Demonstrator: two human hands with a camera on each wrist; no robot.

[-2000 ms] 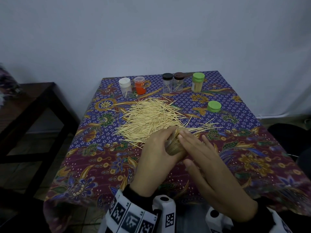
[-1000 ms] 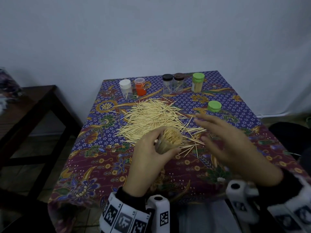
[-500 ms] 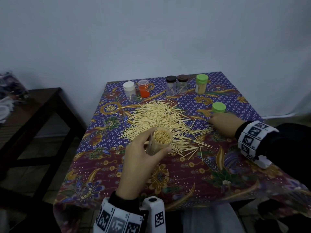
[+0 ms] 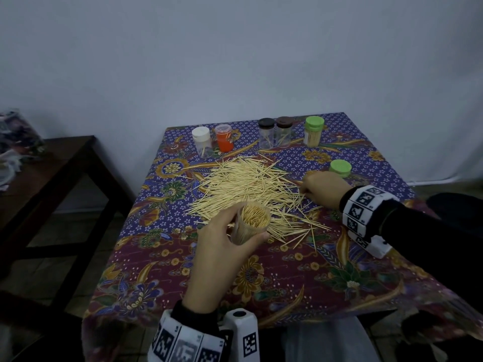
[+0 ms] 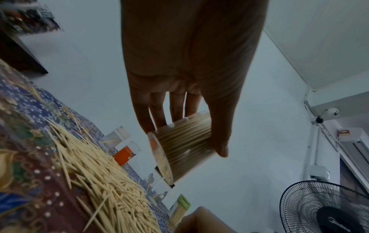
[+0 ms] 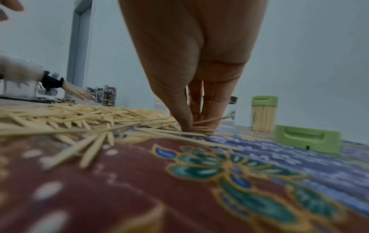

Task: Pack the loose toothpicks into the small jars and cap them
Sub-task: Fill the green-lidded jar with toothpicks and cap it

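Toward the table's [image 4: 379, 163] far edge stand a white-capped jar [image 4: 201, 141], an orange jar [image 4: 224, 141], two dark-capped jars [image 4: 275, 135] and a green-capped jar [image 4: 314, 134] already full. The loose toothpicks [image 4: 245, 186] sprawl across the middle of the patterned cloth.

Near the front of the pile, the left hand [image 4: 222, 246] curls thumb and fingers round an open jar [image 4: 251, 226] crammed with sticks, held clear of the cloth and tilted. It is probably light and smooth-walled, so gripping mid-body makes sense; tip it further and it could spill.

On the pile's right side, the right hand [image 4: 322, 188] pinches a few toothpicks against the cloth. They are thin, stiff, sharp-ended and snap easily: best gathered in a parallel bunch by their middles. The loose green cap [image 4: 340, 168] waits just beyond, near the right edge.
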